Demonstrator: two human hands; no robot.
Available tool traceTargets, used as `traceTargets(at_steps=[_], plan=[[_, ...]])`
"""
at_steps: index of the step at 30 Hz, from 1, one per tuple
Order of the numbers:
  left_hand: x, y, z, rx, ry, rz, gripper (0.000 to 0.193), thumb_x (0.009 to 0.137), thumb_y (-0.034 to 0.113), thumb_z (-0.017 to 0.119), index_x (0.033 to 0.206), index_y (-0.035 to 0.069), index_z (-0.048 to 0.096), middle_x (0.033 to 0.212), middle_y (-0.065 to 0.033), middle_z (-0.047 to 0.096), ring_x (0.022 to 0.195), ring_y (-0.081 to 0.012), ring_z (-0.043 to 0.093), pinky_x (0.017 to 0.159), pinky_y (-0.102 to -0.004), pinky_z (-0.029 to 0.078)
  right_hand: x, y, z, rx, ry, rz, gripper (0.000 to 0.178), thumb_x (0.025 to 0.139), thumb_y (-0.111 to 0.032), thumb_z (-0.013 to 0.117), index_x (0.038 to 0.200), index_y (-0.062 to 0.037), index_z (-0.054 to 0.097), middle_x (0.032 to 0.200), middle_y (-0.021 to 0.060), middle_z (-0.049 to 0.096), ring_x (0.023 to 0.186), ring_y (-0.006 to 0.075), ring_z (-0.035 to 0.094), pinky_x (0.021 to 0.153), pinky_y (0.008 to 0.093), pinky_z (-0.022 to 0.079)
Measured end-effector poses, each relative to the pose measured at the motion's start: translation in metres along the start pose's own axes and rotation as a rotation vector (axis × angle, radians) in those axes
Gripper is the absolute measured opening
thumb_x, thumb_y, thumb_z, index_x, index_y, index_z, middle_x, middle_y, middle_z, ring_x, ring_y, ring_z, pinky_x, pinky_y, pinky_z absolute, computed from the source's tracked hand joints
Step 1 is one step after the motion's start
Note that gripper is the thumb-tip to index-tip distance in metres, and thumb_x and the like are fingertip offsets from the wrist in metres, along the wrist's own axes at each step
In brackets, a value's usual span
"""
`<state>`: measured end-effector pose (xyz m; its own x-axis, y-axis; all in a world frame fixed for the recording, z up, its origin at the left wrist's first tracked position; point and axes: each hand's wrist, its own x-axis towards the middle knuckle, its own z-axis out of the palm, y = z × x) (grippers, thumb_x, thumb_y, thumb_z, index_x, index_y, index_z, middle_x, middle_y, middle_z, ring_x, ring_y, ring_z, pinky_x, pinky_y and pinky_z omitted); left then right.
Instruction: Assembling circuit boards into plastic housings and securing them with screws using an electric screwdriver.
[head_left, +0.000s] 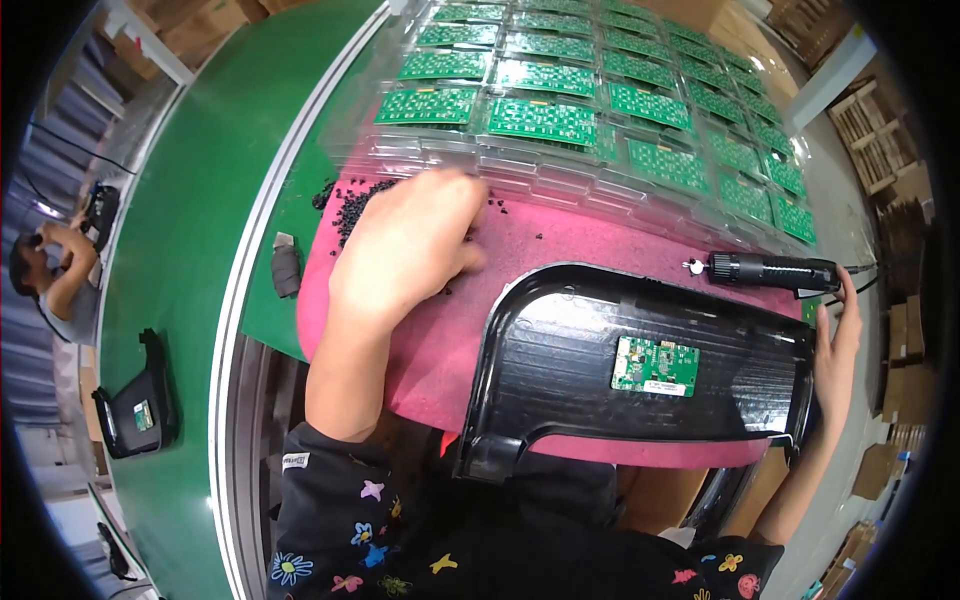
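Observation:
My left hand [410, 235] is over the pink mat [430, 360], beside a pile of small black screws [352, 212]. Its fingers are curled, blurred by motion, and whatever is in them is hidden. My right hand [838, 345] is at the right end of a black plastic shell [560, 370], its fingers at the rear of a black electric screwdriver [765, 270] that points left. Part of this grip is hidden. Inside the shell, open side up, lies a small green circuit board [656, 366].
Stacked clear trays of green circuit boards [543, 121] stand behind the mat. A dark wrapped object [286, 268] lies left of it. Along the left runs a green belt [185, 250] carrying another black shell [138, 405]. Another person [62, 265] is at the far left. Cardboard boxes [903, 335] stand right.

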<state>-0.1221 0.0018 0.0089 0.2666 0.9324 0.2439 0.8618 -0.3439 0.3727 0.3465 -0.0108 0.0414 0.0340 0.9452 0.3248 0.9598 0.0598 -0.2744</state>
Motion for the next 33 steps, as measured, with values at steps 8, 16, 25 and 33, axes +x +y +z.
traceTargets(at_steps=[8,16,25,33], plan=[[0.011,0.007,0.014,0.090,-0.090,-0.161,0.018,0.062,-0.006,0.067,0.079,0.000,0.064,0.076,-0.0162,0.065,0.080,-0.0339,0.064,0.069,-0.0428,0.050,0.026,-0.035,0.033,0.946,0.389,0.085,0.042,0.097,-0.012,0.056,0.135,-0.0083,0.038,0.125,0.0100,0.050,0.109,0.0173,0.055,0.089,0.0307,0.048],[0.016,0.002,0.015,-0.011,-0.057,-0.074,0.015,0.067,-0.006,0.065,0.082,-0.006,0.067,0.079,-0.0186,0.067,0.069,-0.0318,0.065,0.067,-0.0379,0.051,0.031,-0.123,0.046,1.696,0.008,0.114,0.040,0.100,-0.018,0.050,0.135,-0.0015,0.038,0.113,0.0125,0.056,0.109,0.0264,0.054,0.098,0.0372,0.040],[0.025,0.058,0.012,-1.111,-0.191,0.049,0.015,0.071,-0.006,0.074,0.086,-0.003,0.072,0.081,-0.0050,0.068,0.070,-0.0091,0.062,0.064,-0.0226,0.051,0.004,-0.167,0.022,2.217,-0.142,-0.156,0.040,0.098,-0.036,0.047,0.122,-0.0047,0.049,0.078,-0.0009,0.045,0.070,0.0113,0.043,0.079,0.0348,0.038],[0.027,0.067,0.029,-1.480,-0.583,-0.049,0.013,0.083,-0.005,0.070,0.095,-0.005,0.071,0.091,-0.0098,0.069,0.081,-0.0122,0.067,0.074,-0.0240,0.055,-0.012,-0.172,0.017,2.205,-0.056,-0.228,0.029,0.089,-0.022,0.056,0.109,-0.0058,0.044,0.069,-0.0018,0.046,0.053,0.0071,0.043,0.065,0.0267,0.035]])
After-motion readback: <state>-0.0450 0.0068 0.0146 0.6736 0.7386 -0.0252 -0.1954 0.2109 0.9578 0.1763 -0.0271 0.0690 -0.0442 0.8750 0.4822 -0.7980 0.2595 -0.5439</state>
